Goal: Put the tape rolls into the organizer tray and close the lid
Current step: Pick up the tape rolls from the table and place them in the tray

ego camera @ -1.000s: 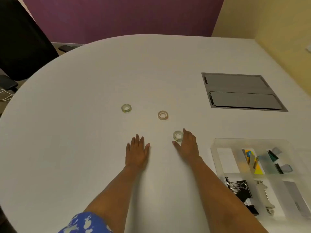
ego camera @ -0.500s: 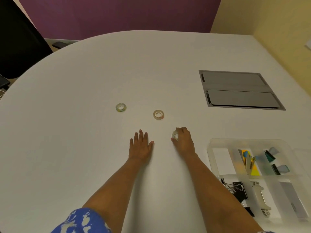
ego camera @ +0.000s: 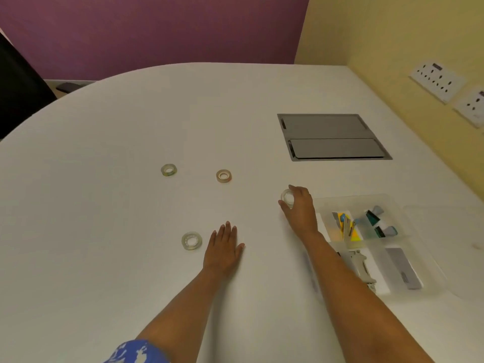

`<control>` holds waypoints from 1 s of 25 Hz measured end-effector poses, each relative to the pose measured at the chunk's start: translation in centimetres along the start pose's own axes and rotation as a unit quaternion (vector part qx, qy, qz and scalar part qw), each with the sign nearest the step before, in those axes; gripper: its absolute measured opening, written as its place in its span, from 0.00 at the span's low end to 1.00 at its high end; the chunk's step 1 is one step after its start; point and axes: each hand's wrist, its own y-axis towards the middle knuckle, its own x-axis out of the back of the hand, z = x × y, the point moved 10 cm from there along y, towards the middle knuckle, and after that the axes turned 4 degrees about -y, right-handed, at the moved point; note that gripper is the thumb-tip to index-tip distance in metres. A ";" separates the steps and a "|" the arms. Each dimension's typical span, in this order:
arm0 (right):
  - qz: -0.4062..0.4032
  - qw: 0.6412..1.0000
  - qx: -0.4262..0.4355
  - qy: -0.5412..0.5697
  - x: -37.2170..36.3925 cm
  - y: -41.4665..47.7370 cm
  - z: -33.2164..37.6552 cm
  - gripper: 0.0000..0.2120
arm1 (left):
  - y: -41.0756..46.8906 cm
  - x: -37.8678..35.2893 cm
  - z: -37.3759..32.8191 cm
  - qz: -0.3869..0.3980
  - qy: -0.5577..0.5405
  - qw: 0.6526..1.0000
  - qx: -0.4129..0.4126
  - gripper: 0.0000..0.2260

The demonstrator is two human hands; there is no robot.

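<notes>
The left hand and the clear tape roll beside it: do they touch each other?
Apart. The head view shows the left hand flat on the table, with a strip of bare white surface between it and the clear tape roll.

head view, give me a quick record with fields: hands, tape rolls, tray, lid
right hand: right hand holds a small clear tape roll in its fingertips, just left of the tray
left hand: left hand lies flat and open on the white oval table, holding nothing
loose rolls: large clear tape roll beside the left hand; greenish tape roll and tan tape roll farther out
tray: clear plastic organizer tray, open, holds clips and stationery, no tape visible
lid: cannot tell
</notes>
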 end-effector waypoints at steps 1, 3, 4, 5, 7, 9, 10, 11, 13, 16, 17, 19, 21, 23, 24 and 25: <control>-0.008 1.000 -0.010 0.003 0.8 -0.2 -0.7 0.24 | -0.3 -0.1 -0.2 0.006 -0.002 1.000 0.002 0.26; -0.017 0.999 -0.031 0.004 2.1 -0.8 -2.3 0.24 | -0.9 -0.3 -0.6 0.013 -0.002 1.000 0.006 0.26; -0.016 0.999 -0.043 -0.001 2.5 -1.0 -3.2 0.24 | -1.1 -0.3 -0.8 0.014 -0.006 1.000 0.009 0.26; -0.013 0.998 -0.053 -0.012 2.9 -1.2 -4.0 0.24 | -1.4 -0.4 -1.0 0.014 -0.012 1.000 0.012 0.26; 0.001 0.997 -0.061 -0.039 3.3 -1.5 -5.4 0.25 | -1.7 -0.6 -1.5 0.012 -0.027 0.999 0.023 0.26; 0.031 0.996 -0.060 -0.052 3.2 -1.9 -6.5 0.25 | -1.9 -0.8 -1.9 0.005 -0.036 0.998 0.041 0.26; 0.053 0.995 -0.058 -0.058 2.9 -2.0 -6.9 0.24 | -1.9 -0.9 -2.0 0.001 -0.039 0.998 0.052 0.26; 0.078 0.993 -0.053 -0.068 2.6 -2.0 -7.2 0.24 | -1.9 -1.0 -2.2 -0.002 -0.041 0.997 0.061 0.26; 0.122 0.988 -0.037 -0.089 1.9 -1.8 -7.6 0.24 | -1.9 -1.3 -2.7 -0.006 -0.045 0.996 0.079 0.26; 0.153 0.984 -0.012 -0.095 0.8 -1.7 -7.6 0.25 | -2.1 -1.8 -2.9 -0.016 -0.049 0.994 0.096 0.26; 0.161 0.982 -0.008 -0.094 0.4 -1.8 -7.7 0.25 | -2.3 -2.0 -3.0 -0.016 -0.048 0.994 0.099 0.26; 0.174 0.979 0.000 -0.103 -0.3 -2.0 -7.9 0.25 | -2.4 -2.1 -3.1 -0.018 -0.043 0.994 0.101 0.26; 0.183 0.976 0.008 -0.121 -0.8 -2.1 -8.0 0.25 | -2.3 -2.1 -3.0 -0.023 -0.050 0.993 0.101 0.26; 0.185 0.973 0.015 -0.138 -1.0 -1.8 -8.0 0.25 | -2.3 -2.1 -3.0 -0.035 -0.055 0.993 0.102 0.26; 0.184 0.972 0.019 -0.147 -1.1 -1.7 -8.0 0.25 | -2.4 -2.1 -3.0 -0.042 -0.055 0.992 0.103 0.26; 0.183 0.971 0.021 -0.151 -1.2 -1.5 -8.0 0.25 | -2.4 -2.2 -3.0 -0.048 -0.053 0.992 0.103 0.26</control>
